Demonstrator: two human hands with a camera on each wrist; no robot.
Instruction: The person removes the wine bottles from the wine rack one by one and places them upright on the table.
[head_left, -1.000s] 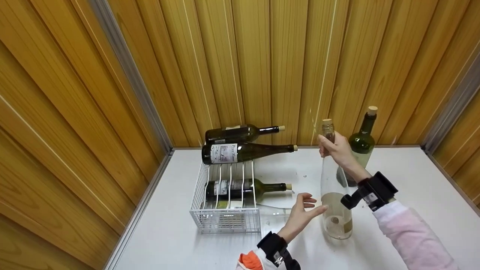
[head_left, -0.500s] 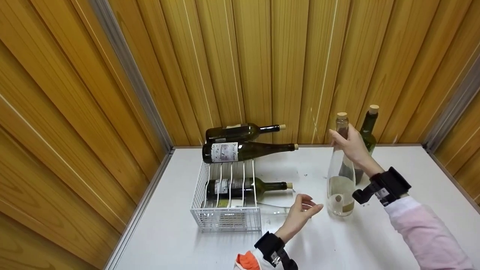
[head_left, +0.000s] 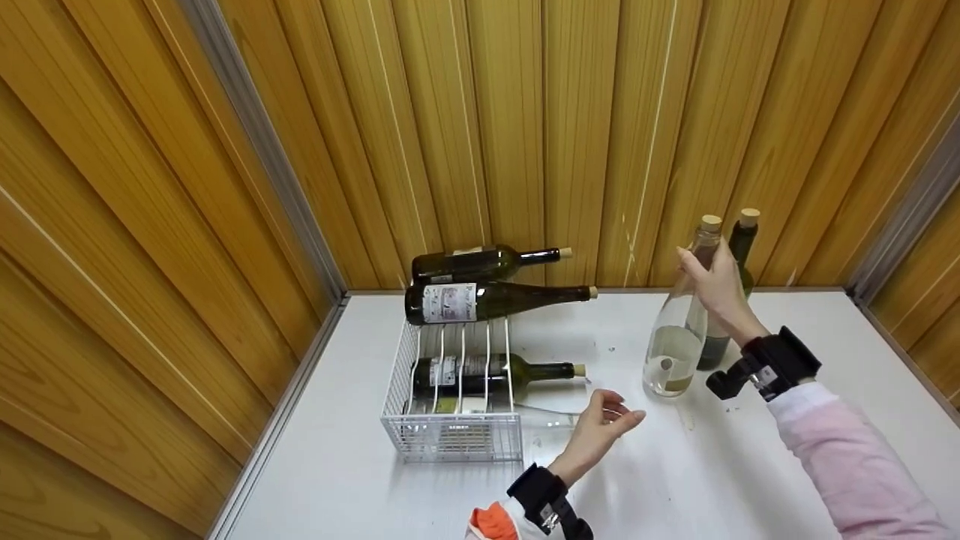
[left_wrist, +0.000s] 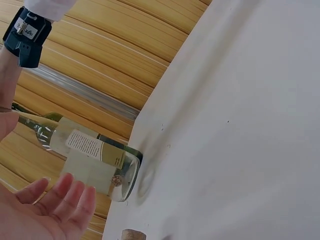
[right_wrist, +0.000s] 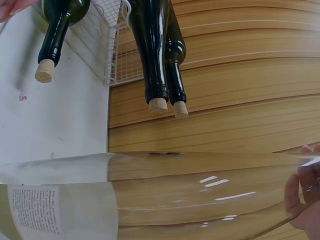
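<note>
In the head view my right hand (head_left: pixel 721 291) grips the neck of a clear glass bottle (head_left: pixel 673 349) just below its cork. The bottle leans, its base toward the left and its pale label facing front; its base is at the white table. A dark green corked bottle (head_left: pixel 742 244) stands behind it, partly hidden by the hand and the clear bottle. My left hand (head_left: pixel 596 435) holds nothing, fingers loosely bent, beside the clear neck (head_left: pixel 551 421) of a bottle lying in the rack. The left wrist view shows the held bottle (left_wrist: pixel 90 170) beyond my left fingers.
A white wire rack (head_left: pixel 491 439) stands left on the table (head_left: pixel 337 450). A green corked bottle (head_left: pixel 547 373) lies inside it, and two more, a labelled one (head_left: pixel 517 302) and a darker one (head_left: pixel 480 264), lie across its upper back. Wood-patterned walls (head_left: pixel 577 150) enclose the table.
My right hand has carried the clear bottle back and right, toward the standing green one, and its base has swung left into a lean. My left hand has drawn slightly back, its fingers more bent.
</note>
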